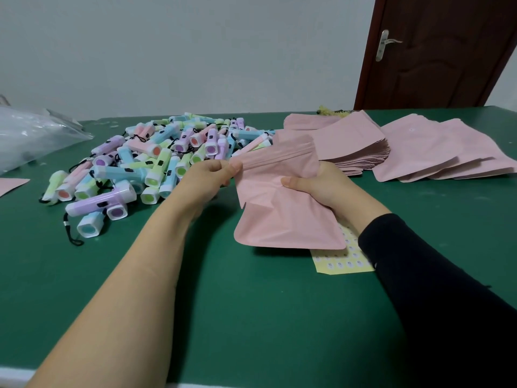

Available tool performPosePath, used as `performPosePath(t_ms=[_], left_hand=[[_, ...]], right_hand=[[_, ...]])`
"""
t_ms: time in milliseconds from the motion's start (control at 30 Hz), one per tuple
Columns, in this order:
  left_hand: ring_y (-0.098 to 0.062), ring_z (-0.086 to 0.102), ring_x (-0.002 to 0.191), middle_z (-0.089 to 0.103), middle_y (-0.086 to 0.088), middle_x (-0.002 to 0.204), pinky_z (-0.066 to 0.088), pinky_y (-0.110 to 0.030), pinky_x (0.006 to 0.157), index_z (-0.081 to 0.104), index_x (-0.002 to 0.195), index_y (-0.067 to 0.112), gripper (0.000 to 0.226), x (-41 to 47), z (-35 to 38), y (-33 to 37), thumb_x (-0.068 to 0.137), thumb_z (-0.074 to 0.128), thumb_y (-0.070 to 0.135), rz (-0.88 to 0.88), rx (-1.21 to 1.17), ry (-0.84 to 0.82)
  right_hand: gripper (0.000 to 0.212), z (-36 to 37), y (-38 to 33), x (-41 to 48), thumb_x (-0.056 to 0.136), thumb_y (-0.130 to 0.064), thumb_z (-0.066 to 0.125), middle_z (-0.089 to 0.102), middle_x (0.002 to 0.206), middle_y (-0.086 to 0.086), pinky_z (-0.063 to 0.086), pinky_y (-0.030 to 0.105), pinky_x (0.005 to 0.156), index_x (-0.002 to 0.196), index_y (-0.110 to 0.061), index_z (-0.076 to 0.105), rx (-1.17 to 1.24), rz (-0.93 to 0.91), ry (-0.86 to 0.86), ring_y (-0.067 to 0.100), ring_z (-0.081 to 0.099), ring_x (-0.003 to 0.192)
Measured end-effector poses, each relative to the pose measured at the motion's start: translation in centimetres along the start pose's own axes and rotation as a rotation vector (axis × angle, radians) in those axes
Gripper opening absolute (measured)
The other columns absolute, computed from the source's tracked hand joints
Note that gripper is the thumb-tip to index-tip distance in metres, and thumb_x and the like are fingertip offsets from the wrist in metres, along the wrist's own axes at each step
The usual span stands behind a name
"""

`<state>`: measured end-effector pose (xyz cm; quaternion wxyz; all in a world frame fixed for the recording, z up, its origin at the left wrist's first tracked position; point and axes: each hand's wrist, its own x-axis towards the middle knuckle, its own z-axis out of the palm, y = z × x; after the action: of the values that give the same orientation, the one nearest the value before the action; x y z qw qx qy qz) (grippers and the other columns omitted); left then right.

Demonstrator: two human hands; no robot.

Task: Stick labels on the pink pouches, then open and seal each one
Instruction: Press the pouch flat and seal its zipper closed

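**Pouch held up, zip strip pinched at its left end**

The pink pouch is held above the desk, tilted, with its mouth away from the person and its bottom corner over the label sheet. The left hand pinches the left end of the zip strip between thumb and forefinger. The right hand grips the pouch's right side, thumb on the front and the fingers curled behind.

This looks like the sealing step. To do it well, the right hand should keep the mouth taut and flat while the left pinch slides along the strip from end to end. The pressure should be even, so no stretch of the track stays open. The creased body suggests thin, soft film, so a hard pull could buckle the strip.

Just beyond lies a thick stack of flat pouches, with more fanned out to its right. A heap of small pastel torches is on the left, with a clear plastic bag past it.

No label shows on the side facing the camera, and the far side is hidden. Whether the zip is partly closed, and whether anything is inside, cannot be told. The right fingers are behind the film. The pouch and the right sleeve cover most of the label sheet, and its print is too small to read
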<state>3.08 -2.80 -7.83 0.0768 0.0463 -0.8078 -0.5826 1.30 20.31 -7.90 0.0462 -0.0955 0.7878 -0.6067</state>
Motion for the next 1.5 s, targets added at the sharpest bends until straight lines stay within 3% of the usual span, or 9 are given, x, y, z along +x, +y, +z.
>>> performPosePath(t_ms=[233,400,533,700,933,1100,1200,1367,1500], left_hand=[[-0.009,0.037,0.056,0.050,0.003,0.064,0.030,-0.025,0.057,0.059,0.067,0.016,0.035,-0.2,1.0,0.4,0.097,0.060,0.033,0.083,-0.005,0.067],[0.009,0.051,0.047,0.062,0.022,0.057,0.042,-0.013,0.056,0.068,0.076,0.018,0.027,-0.5,1.3,0.6,0.096,0.061,0.034,0.123,-0.111,0.082],[-0.006,0.066,0.071,0.076,0.007,0.083,0.051,-0.030,0.075,0.076,0.089,0.015,0.021,-0.6,1.4,0.7,0.091,0.068,0.035,0.048,-0.166,-0.001],[-0.003,0.069,0.064,0.076,0.004,0.078,0.049,-0.012,0.056,0.075,0.082,0.015,0.016,-0.7,1.7,0.7,0.092,0.068,0.024,0.090,-0.222,0.031],[-0.024,0.067,0.091,0.077,-0.006,0.097,0.046,-0.051,0.101,0.077,0.093,0.015,0.025,-0.9,1.7,1.1,0.087,0.072,0.039,-0.002,-0.259,-0.007],[-0.017,0.069,0.085,0.077,-0.002,0.096,0.053,-0.045,0.094,0.075,0.092,0.019,0.014,-0.7,1.7,1.1,0.090,0.070,0.032,0.008,-0.300,0.010],[-0.023,0.068,0.096,0.076,0.000,0.101,0.046,-0.050,0.103,0.075,0.095,0.024,0.014,-0.8,1.6,1.1,0.087,0.072,0.036,0.014,-0.274,-0.008],[-0.005,0.071,0.080,0.076,0.009,0.087,0.053,-0.015,0.067,0.073,0.087,0.023,0.012,-0.7,0.8,1.2,0.079,0.081,0.028,0.111,-0.147,-0.044],[0.002,0.063,0.064,0.072,0.014,0.073,0.045,-0.007,0.059,0.072,0.082,0.019,0.009,-0.8,0.1,1.3,0.082,0.078,0.026,0.160,-0.005,-0.018]], right_hand=[[0.043,0.4,0.0,0.1,0.076,-0.030,0.081,0.072,0.102,-0.002,0.057,0.032,0.080,0.114,-0.017,0.065,0.013,-0.010,-0.018,0.016,0.070,0.091],[0.014,0.3,-0.2,0.1,0.079,-0.023,0.079,0.072,0.069,-0.019,0.051,0.013,0.052,0.085,-0.025,0.067,0.062,-0.047,-0.023,-0.001,0.068,0.063],[0.028,0.5,-0.2,-0.1,0.077,-0.029,0.081,0.073,0.091,-0.008,0.055,0.021,0.064,0.101,-0.022,0.068,0.016,-0.033,-0.014,0.007,0.070,0.078],[0.041,0.8,-0.3,-0.1,0.076,-0.032,0.081,0.072,0.101,-0.003,0.055,0.028,0.074,0.112,-0.018,0.065,0.016,-0.025,-0.005,0.015,0.069,0.089],[0.017,0.4,-0.4,-0.2,0.078,-0.025,0.080,0.072,0.075,-0.016,0.051,0.013,0.053,0.086,-0.026,0.065,0.084,-0.050,-0.010,-0.003,0.068,0.064],[0.027,0.7,-0.5,-0.3,0.079,-0.024,0.080,0.074,0.096,-0.004,0.057,0.028,0.076,0.103,-0.020,0.069,0.093,-0.040,-0.005,0.014,0.071,0.086],[0.024,0.7,-0.5,-0.3,0.079,-0.024,0.080,0.074,0.096,-0.005,0.057,0.026,0.073,0.101,-0.022,0.069,0.083,-0.039,-0.012,0.012,0.071,0.084],[0.043,0.6,-0.4,-0.3,0.076,-0.030,0.081,0.072,0.102,-0.002,0.055,0.029,0.078,0.113,-0.015,0.065,-0.009,-0.034,-0.021,0.015,0.069,0.091],[0.031,0.6,-0.6,-0.5,0.080,-0.023,0.079,0.072,0.098,-0.008,0.054,0.024,0.078,0.108,-0.019,0.069,-0.035,-0.068,-0.043,0.010,0.068,0.091]])
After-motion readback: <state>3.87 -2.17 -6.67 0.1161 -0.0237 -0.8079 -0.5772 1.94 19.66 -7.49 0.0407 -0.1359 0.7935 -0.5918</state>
